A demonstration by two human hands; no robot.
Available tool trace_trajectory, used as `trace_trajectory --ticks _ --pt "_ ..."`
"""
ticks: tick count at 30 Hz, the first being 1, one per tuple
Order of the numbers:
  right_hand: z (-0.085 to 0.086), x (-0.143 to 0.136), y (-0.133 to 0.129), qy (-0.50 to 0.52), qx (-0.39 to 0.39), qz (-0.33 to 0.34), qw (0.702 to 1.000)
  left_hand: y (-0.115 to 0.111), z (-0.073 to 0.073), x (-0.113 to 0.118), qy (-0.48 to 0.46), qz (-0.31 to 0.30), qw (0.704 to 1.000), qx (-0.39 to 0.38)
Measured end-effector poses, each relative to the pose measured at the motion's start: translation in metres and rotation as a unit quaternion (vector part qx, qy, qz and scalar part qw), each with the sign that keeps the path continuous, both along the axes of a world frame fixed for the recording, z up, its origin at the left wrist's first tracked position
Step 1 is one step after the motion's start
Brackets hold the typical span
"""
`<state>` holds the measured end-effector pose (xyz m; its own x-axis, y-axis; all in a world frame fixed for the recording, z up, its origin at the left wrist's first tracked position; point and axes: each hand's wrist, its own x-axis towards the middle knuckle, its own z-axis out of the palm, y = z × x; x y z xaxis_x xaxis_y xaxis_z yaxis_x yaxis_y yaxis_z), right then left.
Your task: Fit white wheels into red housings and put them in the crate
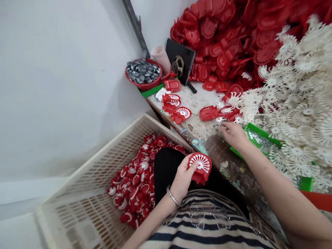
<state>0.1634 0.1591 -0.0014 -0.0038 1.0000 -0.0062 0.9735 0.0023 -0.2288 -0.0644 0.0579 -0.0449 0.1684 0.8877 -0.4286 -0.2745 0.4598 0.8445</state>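
My left hand (183, 178) is closed on a red plastic piece (201, 177) with a white fan-shaped part lying in it, the thumb pressing on the white part. Over the worktable my right hand (233, 134) reaches out with its fingers apart, near a white fan part (219, 120) at the table's edge; nothing shows between the fingers. Just beyond the fingertips lies a red piece (209, 113), beside others with white fans on them. More red pieces with white fans (182, 114) rest further left on the table.
A cream crate (93, 155) of assembled red pieces stands at my left. Red parts (223, 45) and white fans (306, 110) are heaped at the back and right. A green tray (261, 138) holds tiny silvery bits; a red bowl (155, 83) holds grey parts.
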Motion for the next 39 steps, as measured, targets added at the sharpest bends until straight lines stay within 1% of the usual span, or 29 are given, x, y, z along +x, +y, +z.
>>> trace_trajectory --ticks 3,6,9,13,16,19,22,24,26,28,30,32,33,35,37,39 --pt "-0.004 -0.007 0.026 -0.067 -0.005 -0.003 0.998 -0.002 0.003 -0.003 -0.053 0.019 0.998 -0.026" --pt "-0.006 -0.014 0.037 -0.111 -0.014 0.008 0.994 -0.002 0.007 -0.009 -0.079 0.037 0.995 -0.055" --pt "-0.002 -0.014 0.044 -0.126 -0.024 0.026 0.991 -0.003 0.009 -0.014 -0.085 0.045 0.993 -0.070" --pt "0.010 -0.005 0.053 -0.111 -0.025 0.017 0.993 -0.003 0.008 -0.016 -0.090 0.039 0.992 -0.074" --pt "0.019 0.005 0.054 -0.070 -0.002 -0.017 0.997 -0.002 0.008 -0.015 -0.095 0.033 0.993 -0.068" --pt "0.022 0.019 0.051 0.001 0.038 -0.063 0.997 0.001 0.009 -0.014 -0.096 0.035 0.992 -0.070" --pt "0.020 0.031 0.041 0.090 0.078 -0.116 0.986 0.002 0.011 -0.012 -0.093 0.036 0.993 -0.070" --pt "0.020 0.036 0.028 0.154 0.093 -0.141 0.974 0.003 0.011 -0.011 -0.090 0.033 0.994 -0.059" --pt "0.022 0.034 0.011 0.212 0.102 -0.151 0.960 0.004 0.010 -0.010 -0.079 0.027 0.996 -0.042" --pt "0.025 0.025 -0.012 0.257 0.103 -0.148 0.949 0.006 0.010 -0.009 -0.056 0.023 0.998 -0.011" --pt "0.028 0.008 -0.036 0.298 0.095 -0.123 0.942 0.009 0.010 -0.006 -0.013 0.020 0.999 0.035" --pt "0.026 -0.013 -0.058 0.328 0.097 -0.062 0.938 0.012 0.011 -0.001 0.040 0.017 0.995 0.085" --pt "0.023 -0.024 -0.068 0.319 0.113 -0.028 0.941 0.013 0.011 0.003 0.067 0.017 0.992 0.106" --pt "0.016 -0.044 -0.082 0.270 0.138 0.029 0.953 0.015 0.010 0.010 0.116 0.021 0.984 0.135" --pt "0.008 -0.059 -0.089 0.213 0.147 0.063 0.964 0.015 0.009 0.016 0.150 0.023 0.977 0.148" --pt "0.001 -0.066 -0.093 0.176 0.139 0.082 0.971 0.014 0.007 0.020 0.163 0.014 0.975 0.151"
